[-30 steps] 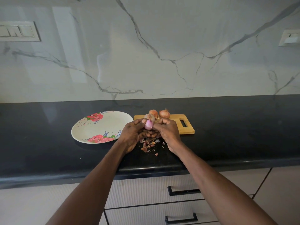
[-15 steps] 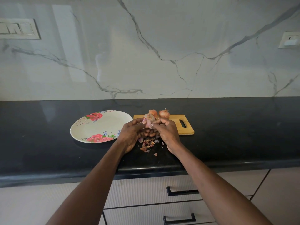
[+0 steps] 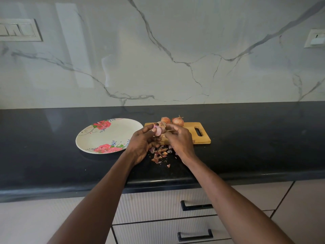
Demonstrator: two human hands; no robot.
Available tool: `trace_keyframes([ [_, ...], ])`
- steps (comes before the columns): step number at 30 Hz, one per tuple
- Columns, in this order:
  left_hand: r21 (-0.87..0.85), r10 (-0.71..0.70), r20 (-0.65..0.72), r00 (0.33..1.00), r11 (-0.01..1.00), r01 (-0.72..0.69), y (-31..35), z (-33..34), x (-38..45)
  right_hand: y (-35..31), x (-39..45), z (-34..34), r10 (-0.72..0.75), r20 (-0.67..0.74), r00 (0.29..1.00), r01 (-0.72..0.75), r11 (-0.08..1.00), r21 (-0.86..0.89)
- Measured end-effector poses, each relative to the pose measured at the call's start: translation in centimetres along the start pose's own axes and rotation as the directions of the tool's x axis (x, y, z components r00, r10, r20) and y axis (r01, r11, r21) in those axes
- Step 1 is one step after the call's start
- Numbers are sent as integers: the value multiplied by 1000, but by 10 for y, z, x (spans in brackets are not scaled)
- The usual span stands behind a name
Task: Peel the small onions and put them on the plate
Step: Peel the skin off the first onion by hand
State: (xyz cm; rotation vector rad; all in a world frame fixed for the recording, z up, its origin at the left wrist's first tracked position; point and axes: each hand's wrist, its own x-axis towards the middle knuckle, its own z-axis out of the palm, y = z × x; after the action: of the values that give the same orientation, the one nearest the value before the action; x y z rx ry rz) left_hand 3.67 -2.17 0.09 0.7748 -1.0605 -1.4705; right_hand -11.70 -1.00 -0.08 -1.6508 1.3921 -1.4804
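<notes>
Holding a small pinkish peeled onion (image 3: 157,131) in its fingertips, the left hand (image 3: 142,143) has a snug grip on it. The right hand (image 3: 179,140) sits just beside, fingers loosely curled, holding nothing I can make out. Left of that grip: round white floral plate (image 3: 98,136). Behind: two brown unpeeled onions (image 3: 178,121) on the wooden chopping board (image 3: 202,138). Below: reddish peel scraps (image 3: 160,154) on the black worktop (image 3: 263,138).

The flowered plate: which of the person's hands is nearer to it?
Left. The left hand, holding a peeled onion, sits just beside the plate, at its right rim. The right hand is farther away, over the cutting board.
</notes>
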Motion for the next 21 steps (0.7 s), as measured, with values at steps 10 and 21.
trace_keyframes([
  [10,35,15,29,999,999,-16,0,-2,-3,-3,-4,-4,41,38,998,-50,957,286],
  [21,114,18,55,998,993,-24,1,1,-8,5,-5,5,-170,-54,984,169,985,-30],
])
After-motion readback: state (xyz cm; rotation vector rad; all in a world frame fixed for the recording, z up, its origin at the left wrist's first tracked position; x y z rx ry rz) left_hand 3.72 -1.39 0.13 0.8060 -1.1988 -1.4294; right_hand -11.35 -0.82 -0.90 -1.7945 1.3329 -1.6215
